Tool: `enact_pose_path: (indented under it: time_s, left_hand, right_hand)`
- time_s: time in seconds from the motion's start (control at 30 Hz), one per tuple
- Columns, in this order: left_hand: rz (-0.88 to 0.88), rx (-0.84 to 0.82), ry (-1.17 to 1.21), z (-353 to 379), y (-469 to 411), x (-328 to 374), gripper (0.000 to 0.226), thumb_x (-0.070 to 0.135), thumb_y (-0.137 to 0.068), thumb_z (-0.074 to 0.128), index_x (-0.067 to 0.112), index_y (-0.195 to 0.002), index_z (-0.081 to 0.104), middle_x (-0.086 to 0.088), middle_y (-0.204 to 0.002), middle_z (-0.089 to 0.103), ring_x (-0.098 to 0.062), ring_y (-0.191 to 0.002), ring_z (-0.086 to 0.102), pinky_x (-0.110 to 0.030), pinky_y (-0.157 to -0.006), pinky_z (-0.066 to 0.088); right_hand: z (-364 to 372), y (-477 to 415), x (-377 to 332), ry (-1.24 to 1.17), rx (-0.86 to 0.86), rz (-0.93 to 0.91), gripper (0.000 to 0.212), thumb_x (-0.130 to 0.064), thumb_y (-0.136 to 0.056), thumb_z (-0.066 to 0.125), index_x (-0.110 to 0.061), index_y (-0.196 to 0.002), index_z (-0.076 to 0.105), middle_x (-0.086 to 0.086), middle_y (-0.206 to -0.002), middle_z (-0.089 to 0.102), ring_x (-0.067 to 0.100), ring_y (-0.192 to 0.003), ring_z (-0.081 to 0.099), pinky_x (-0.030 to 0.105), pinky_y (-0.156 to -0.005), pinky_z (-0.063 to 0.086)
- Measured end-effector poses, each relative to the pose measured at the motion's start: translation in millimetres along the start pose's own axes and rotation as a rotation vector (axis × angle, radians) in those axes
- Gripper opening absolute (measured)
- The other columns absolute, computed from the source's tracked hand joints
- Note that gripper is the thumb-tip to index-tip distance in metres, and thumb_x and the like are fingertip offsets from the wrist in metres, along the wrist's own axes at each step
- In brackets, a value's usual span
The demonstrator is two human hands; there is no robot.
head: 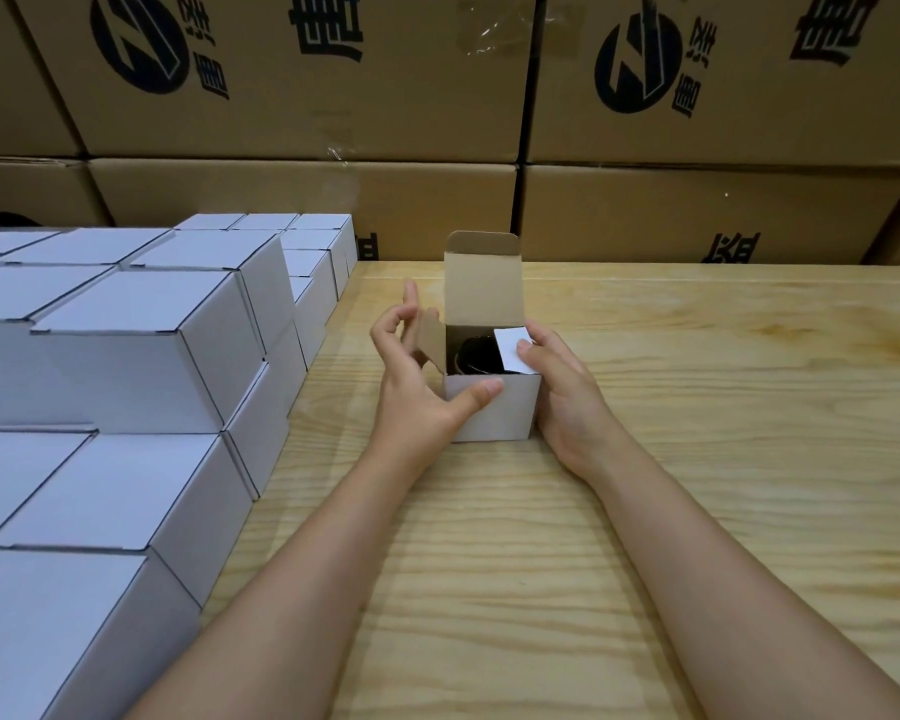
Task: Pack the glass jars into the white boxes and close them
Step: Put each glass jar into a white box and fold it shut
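A white box (494, 407) stands on the pale wood tabletop (697, 407), lid upright, with a dark-topped jar (476, 353) inside. A stack (126, 356) of closed white boxes sits left, with brown cartons (333, 96) behind. The left hand (411, 387) is open, its thumb touching the box front. The right hand (557, 387) grips the box's right side, thumb on the side flap (510, 348).

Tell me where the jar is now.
Head view, centre: the jar sits inside the open white box, between the left hand and right hand.
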State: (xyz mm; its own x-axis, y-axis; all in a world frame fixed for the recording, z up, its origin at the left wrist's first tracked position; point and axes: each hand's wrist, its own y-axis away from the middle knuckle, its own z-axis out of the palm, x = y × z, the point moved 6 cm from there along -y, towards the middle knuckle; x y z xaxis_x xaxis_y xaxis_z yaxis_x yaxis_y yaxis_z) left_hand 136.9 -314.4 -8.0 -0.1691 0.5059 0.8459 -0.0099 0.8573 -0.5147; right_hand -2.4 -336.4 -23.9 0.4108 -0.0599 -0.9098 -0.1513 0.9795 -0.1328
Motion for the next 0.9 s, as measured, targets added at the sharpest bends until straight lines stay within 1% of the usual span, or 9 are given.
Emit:
enact_pose_path:
  time_s: [0.07,0.13,0.27,0.37,0.5,0.6,0.73,0.83,0.9]
  left_hand:
    - [0.014,-0.089,0.044,6,2,1,0.069,0.021,-0.076,0.072,0.026,-0.129,0.027,0.012,-0.153,0.030,0.007,-0.137,0.031,-0.024,-0.112,0.033]
    - [0.044,-0.124,0.006,8,2,2,0.054,0.022,-0.080,0.066,0.024,-0.127,0.042,0.013,-0.147,0.039,-0.004,-0.143,0.025,-0.034,-0.117,0.026]
    - [0.031,-0.148,-0.079,9,0,2,0.021,0.028,-0.080,0.063,0.028,-0.101,0.061,0.006,-0.148,0.041,-0.003,-0.146,0.016,-0.019,-0.113,0.018]
    - [0.025,-0.145,-0.091,8,0,2,0.025,0.029,-0.080,0.064,0.024,-0.104,0.064,0.008,-0.144,0.046,-0.003,-0.145,0.020,-0.014,-0.110,0.020]
    - [0.024,-0.102,-0.021,5,2,4,0.038,0.029,-0.083,0.060,0.019,-0.119,0.059,0.004,-0.140,0.053,0.000,-0.141,0.029,-0.023,-0.112,0.029]
    - [0.037,-0.041,-0.024,2,3,6,0.028,0.030,-0.083,0.064,0.020,-0.109,0.060,0.003,-0.131,0.060,0.000,-0.134,0.040,-0.025,-0.108,0.035]
    - [0.146,0.098,-0.195,-3,4,15,0.026,0.039,-0.074,0.070,0.016,-0.086,0.065,0.008,-0.103,0.058,-0.019,-0.107,0.057,-0.024,-0.084,0.045]
    - [0.137,0.129,-0.228,-6,3,17,0.029,0.045,-0.070,0.066,0.019,-0.081,0.065,0.011,-0.092,0.048,-0.010,-0.091,0.051,-0.016,-0.070,0.037]
    - [0.088,0.125,-0.095,-7,3,16,0.023,0.046,-0.076,0.058,0.023,-0.074,0.060,0.008,-0.089,0.048,-0.001,-0.084,0.048,-0.016,-0.068,0.035]
  right_hand:
    - [2,0,1,0.002,-0.019,0.004,0.030,-0.017,-0.094,0.050,-0.020,-0.123,0.058,0.005,-0.112,0.070,0.017,-0.092,0.068,0.026,-0.067,0.054]
    - [3,0,1,-0.003,-0.029,0.004,0.029,-0.016,-0.095,0.048,-0.020,-0.122,0.058,0.005,-0.112,0.070,0.016,-0.092,0.068,0.026,-0.067,0.054]
    - [4,1,0,0.010,-0.041,-0.001,0.029,-0.015,-0.096,0.046,-0.021,-0.122,0.057,0.004,-0.116,0.068,0.016,-0.096,0.068,0.026,-0.069,0.054]
    - [6,3,-3,0.029,-0.085,-0.020,0.036,-0.014,-0.096,0.045,-0.021,-0.130,0.053,0.004,-0.124,0.065,0.019,-0.105,0.065,0.029,-0.076,0.054]
    - [8,4,-9,0.007,-0.130,-0.062,0.058,-0.011,-0.089,0.049,-0.026,-0.144,0.038,0.001,-0.138,0.054,0.024,-0.123,0.055,0.041,-0.099,0.048]
    - [3,3,-11,-0.030,-0.098,-0.076,0.062,-0.002,-0.091,0.048,-0.027,-0.146,0.032,0.002,-0.138,0.054,0.026,-0.122,0.055,0.042,-0.100,0.046]
    - [2,5,-13,-0.099,-0.076,-0.087,0.042,-0.001,-0.087,0.052,-0.025,-0.121,0.053,0.004,-0.116,0.065,0.023,-0.099,0.065,0.034,-0.078,0.055]
    - [3,6,-13,-0.126,-0.055,-0.081,0.025,-0.011,-0.076,0.062,-0.023,-0.098,0.057,0.005,-0.106,0.062,0.021,-0.088,0.063,0.030,-0.069,0.052]
    - [3,6,-15,-0.102,-0.036,-0.086,0.022,-0.012,-0.070,0.066,-0.022,-0.088,0.058,0.000,-0.098,0.062,0.017,-0.081,0.061,0.027,-0.064,0.049]
